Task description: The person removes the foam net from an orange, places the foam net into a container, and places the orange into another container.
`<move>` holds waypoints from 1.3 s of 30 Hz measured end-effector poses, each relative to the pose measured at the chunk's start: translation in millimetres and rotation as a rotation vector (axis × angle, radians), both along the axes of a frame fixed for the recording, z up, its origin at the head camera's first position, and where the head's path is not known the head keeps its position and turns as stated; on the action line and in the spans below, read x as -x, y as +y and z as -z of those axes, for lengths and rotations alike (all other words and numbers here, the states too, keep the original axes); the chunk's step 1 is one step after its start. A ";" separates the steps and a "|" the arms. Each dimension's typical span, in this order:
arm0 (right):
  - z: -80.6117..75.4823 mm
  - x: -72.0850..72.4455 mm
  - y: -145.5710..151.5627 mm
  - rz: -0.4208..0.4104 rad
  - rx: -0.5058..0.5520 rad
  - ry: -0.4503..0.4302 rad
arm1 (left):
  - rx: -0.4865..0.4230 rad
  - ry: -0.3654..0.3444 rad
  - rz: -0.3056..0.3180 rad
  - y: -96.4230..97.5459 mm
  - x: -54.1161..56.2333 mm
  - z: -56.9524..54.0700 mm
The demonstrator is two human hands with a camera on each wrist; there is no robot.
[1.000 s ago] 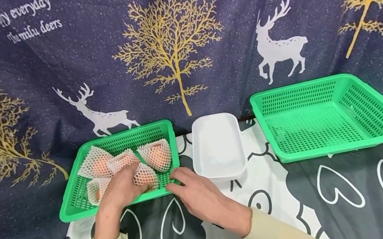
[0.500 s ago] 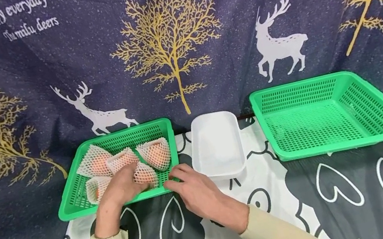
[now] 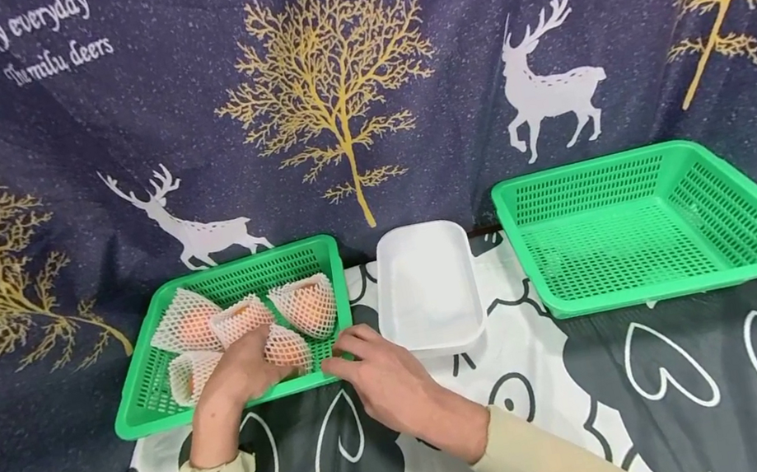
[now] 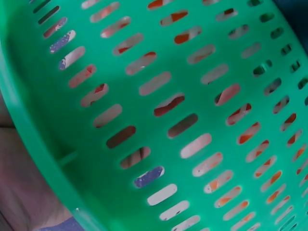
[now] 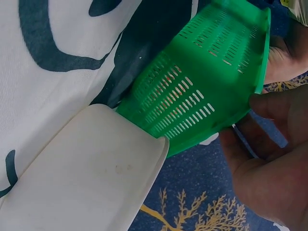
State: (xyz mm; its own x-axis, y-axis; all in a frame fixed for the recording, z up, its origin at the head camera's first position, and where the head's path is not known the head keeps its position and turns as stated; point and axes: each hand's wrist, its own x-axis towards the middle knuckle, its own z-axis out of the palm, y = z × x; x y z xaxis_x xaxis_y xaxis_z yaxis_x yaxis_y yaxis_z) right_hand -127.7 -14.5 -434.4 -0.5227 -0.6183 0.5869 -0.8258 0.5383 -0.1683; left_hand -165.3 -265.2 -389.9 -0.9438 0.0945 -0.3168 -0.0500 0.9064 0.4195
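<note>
The left green basket (image 3: 151, 403) holds several orange-coloured round fruits in white foam nets. My left hand (image 3: 239, 372) reaches over its front rim, with fingers and thumb around the front netted fruit (image 3: 287, 350); the palm side is hidden. At the basket's front right corner, my right hand (image 3: 383, 377) grips the rim between thumb and bent fingers. The right wrist view shows these fingertips (image 5: 260, 103) at the rim of the basket (image 5: 211, 77). From the left wrist, the slotted basket wall (image 4: 159, 125) fills most of the view, with orange and white showing through.
A white plastic tray (image 3: 427, 286) stands close to the right of the fruit basket. Farther right is a second green basket (image 3: 659, 293) with nothing in it. A patterned cloth (image 3: 519, 446) covers the table, and a dark blue curtain (image 3: 186, 76) hangs right behind the containers.
</note>
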 end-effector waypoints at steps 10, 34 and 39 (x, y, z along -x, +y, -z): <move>0.8 -0.4 -0.9 -0.004 0.025 -0.003 | 0.005 0.044 0.007 0.4 0.8 2.6; 0.7 1.6 -0.7 0.001 0.004 0.013 | -0.006 0.236 0.031 1.9 -4.4 0.7; 0.4 2.6 -0.4 0.000 -0.014 0.026 | -0.018 0.250 0.041 3.9 -4.9 -0.8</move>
